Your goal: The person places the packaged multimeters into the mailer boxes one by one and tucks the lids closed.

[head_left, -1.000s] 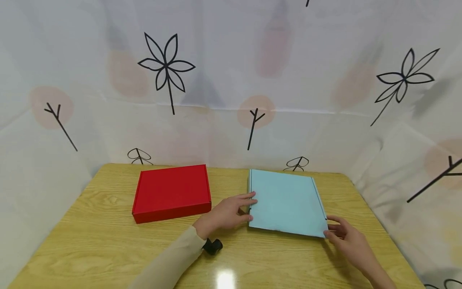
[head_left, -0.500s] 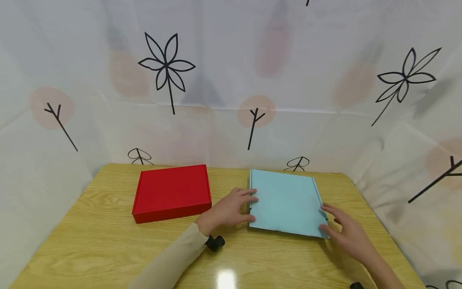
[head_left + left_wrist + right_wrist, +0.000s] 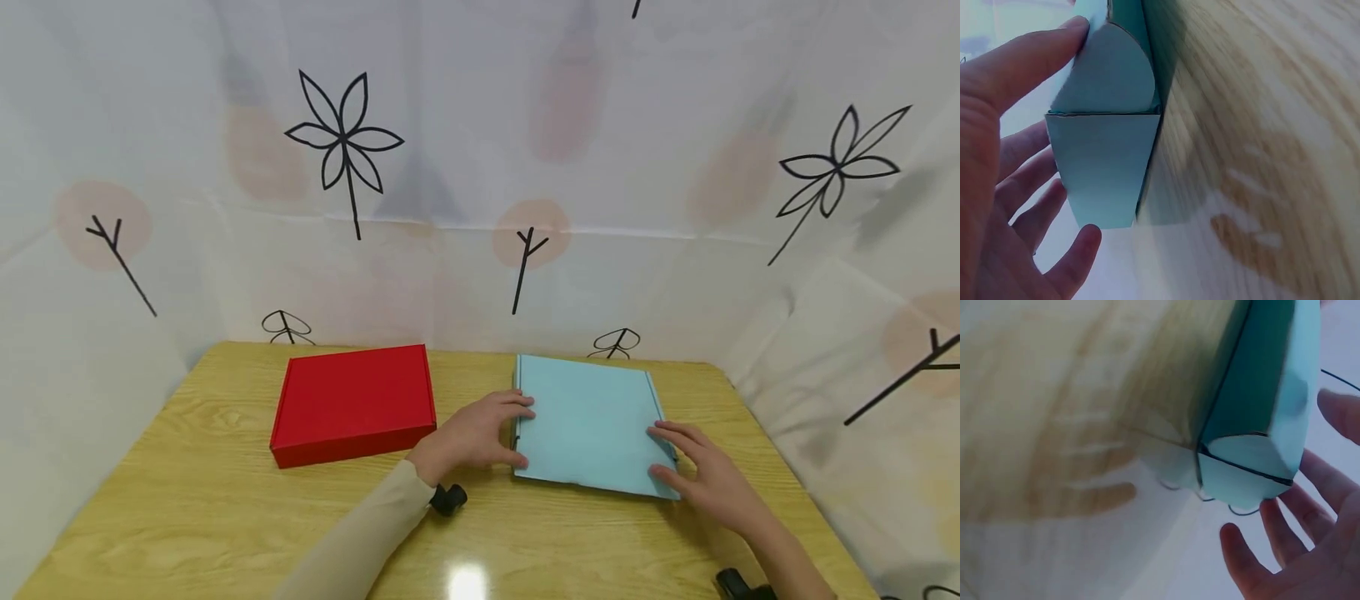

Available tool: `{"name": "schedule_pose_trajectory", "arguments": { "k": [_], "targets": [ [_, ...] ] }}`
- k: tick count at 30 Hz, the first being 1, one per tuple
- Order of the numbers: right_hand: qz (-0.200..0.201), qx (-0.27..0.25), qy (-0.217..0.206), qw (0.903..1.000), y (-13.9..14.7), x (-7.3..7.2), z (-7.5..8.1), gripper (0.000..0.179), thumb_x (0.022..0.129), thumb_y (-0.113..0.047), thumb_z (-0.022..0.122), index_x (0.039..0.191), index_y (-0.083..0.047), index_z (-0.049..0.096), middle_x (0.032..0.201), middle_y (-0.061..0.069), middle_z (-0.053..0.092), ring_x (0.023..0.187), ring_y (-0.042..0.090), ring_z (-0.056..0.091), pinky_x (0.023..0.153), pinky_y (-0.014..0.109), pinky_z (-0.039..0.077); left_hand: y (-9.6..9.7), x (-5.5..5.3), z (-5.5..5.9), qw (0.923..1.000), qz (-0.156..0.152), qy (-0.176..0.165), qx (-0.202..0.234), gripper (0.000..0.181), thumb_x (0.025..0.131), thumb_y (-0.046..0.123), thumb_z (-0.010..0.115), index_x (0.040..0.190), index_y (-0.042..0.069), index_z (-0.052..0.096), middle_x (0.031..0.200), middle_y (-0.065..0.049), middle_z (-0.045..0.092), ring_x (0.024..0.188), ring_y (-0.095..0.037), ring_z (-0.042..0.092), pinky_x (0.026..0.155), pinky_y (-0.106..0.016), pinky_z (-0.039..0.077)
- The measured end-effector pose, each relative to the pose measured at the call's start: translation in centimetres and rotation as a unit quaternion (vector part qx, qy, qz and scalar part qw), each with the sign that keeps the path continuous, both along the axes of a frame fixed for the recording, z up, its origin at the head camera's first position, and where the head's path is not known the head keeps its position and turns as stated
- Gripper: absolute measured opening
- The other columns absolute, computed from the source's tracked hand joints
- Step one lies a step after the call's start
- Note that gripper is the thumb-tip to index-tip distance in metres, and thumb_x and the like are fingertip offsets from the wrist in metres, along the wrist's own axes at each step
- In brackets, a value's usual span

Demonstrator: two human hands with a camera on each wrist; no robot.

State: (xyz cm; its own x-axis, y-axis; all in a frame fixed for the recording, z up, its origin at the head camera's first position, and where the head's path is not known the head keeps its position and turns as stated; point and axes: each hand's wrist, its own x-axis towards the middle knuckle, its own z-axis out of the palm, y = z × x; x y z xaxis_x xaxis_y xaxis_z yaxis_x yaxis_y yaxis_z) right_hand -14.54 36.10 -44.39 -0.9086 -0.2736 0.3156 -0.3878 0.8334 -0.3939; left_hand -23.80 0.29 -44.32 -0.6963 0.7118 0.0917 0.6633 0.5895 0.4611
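A light blue cardboard box [image 3: 588, 425] lies flat on the right half of the table, its lid down over the top. My left hand [image 3: 480, 429] is at its left edge, fingertips on the lid and thumb near the front left corner. In the left wrist view a rounded side flap [image 3: 1119, 72] shows at the box's end, beside the thumb. My right hand [image 3: 708, 479] reaches over the right edge with fingers spread and fairly straight. Its thumb hovers by the front right corner. The right wrist view shows the box's shaded front [image 3: 1250, 375] under the lid edge.
A red cardboard box [image 3: 354, 404] sits to the left, just beyond my left forearm. Both stand on a wood-grain table [image 3: 187, 517]. Behind and at the sides hangs a pale cloth [image 3: 450, 167] with plant drawings. Black wrist straps show on both arms.
My right hand has moved from gripping the lid's front right corner up onto the right edge, its fingers loosened and spread. The left hand stays at the left edge. The blue box holds its place.
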Motion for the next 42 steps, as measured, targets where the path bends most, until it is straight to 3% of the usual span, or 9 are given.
{"name": "schedule_pose_trajectory", "arguments": {
  "k": [5,10,14,19,24,32,37,42],
  "targets": [
    [0.018,0.005,0.004,0.9998,0.0,-0.2,-0.1,0.055,0.084,-0.026,0.082,0.132,-0.007,0.063,0.130,0.011,0.053,0.118,0.037,0.051,0.086,0.032,0.045,0.5,0.3,0.1,0.9995,0.015,0.025,-0.011,0.064,0.080,0.045,0.083,0.136,0.023,0.060,0.152,0.011,0.041,0.141,-0.012,0.035,0.106,-0.028,0.041],
    [0.042,0.023,0.014,0.9988,0.0,-0.6,0.0,0.066,0.075,-0.028,0.088,0.133,-0.008,0.063,0.127,0.016,0.049,0.114,0.040,0.047,0.081,0.056,0.043,1.1,0.3,0.1,0.9981,0.026,0.050,-0.025,0.059,0.079,0.043,0.084,0.130,0.024,0.062,0.149,0.010,0.045,0.135,-0.011,0.040,0.101,-0.026,0.045],
    [0.054,0.039,0.030,0.9973,0.1,-0.8,-0.2,0.072,0.067,-0.025,0.092,0.131,-0.008,0.064,0.126,0.020,0.049,0.112,0.043,0.046,0.080,0.060,0.043,1.3,0.2,0.2,0.9970,0.032,0.064,-0.029,0.055,0.078,0.041,0.084,0.126,0.024,0.064,0.142,0.009,0.050,0.129,-0.011,0.045,0.098,-0.026,0.047],
    [0.039,0.040,0.028,0.9981,0.2,-1.0,-0.4,0.072,0.062,-0.011,0.094,0.128,-0.008,0.067,0.123,0.016,0.050,0.111,0.041,0.048,0.081,0.057,0.045,1.8,0.0,0.1,0.9936,0.029,0.104,-0.033,0.046,0.077,0.038,0.086,0.116,0.023,0.067,0.125,0.008,0.058,0.114,-0.010,0.051,0.089,-0.022,0.050],
    [0.016,0.050,0.027,0.9983,-0.2,-1.4,-0.1,0.067,0.059,-0.006,0.094,0.122,-0.007,0.072,0.118,0.017,0.054,0.107,0.042,0.050,0.084,0.058,0.045,2.1,-0.1,0.1,0.9876,0.025,0.150,-0.039,0.039,0.077,0.035,0.086,0.109,0.022,0.069,0.111,0.009,0.062,0.102,-0.009,0.054,0.082,-0.019,0.050],
    [0.002,0.061,0.002,0.9982,-0.3,-1.6,0.4,0.061,0.062,-0.006,0.092,0.119,-0.006,0.073,0.116,0.016,0.056,0.108,0.043,0.050,0.096,0.067,0.036,2.1,-0.1,-0.1,0.9797,0.018,0.196,-0.038,0.035,0.077,0.035,0.085,0.107,0.024,0.072,0.107,0.011,0.064,0.098,-0.008,0.055,0.079,-0.018,0.051],
    [0.011,0.064,0.018,0.9977,-0.3,-1.6,0.3,0.061,0.061,-0.005,0.091,0.119,-0.007,0.074,0.115,0.015,0.056,0.107,0.043,0.051,0.095,0.068,0.036,2.0,0.0,-0.1,0.9790,0.018,0.200,-0.034,0.035,0.078,0.035,0.085,0.108,0.024,0.073,0.109,0.010,0.064,0.100,-0.008,0.056,0.079,-0.018,0.051],
    [0.021,0.069,0.050,0.9961,-0.3,-1.8,0.0,0.062,0.059,-0.007,0.092,0.119,-0.008,0.074,0.116,0.013,0.056,0.105,0.038,0.050,0.084,0.058,0.045,1.8,-0.1,-0.2,0.9837,0.029,0.175,-0.028,0.038,0.078,0.035,0.085,0.111,0.024,0.072,0.115,0.009,0.064,0.105,-0.009,0.056,0.082,-0.020,0.052]
  ]
}}
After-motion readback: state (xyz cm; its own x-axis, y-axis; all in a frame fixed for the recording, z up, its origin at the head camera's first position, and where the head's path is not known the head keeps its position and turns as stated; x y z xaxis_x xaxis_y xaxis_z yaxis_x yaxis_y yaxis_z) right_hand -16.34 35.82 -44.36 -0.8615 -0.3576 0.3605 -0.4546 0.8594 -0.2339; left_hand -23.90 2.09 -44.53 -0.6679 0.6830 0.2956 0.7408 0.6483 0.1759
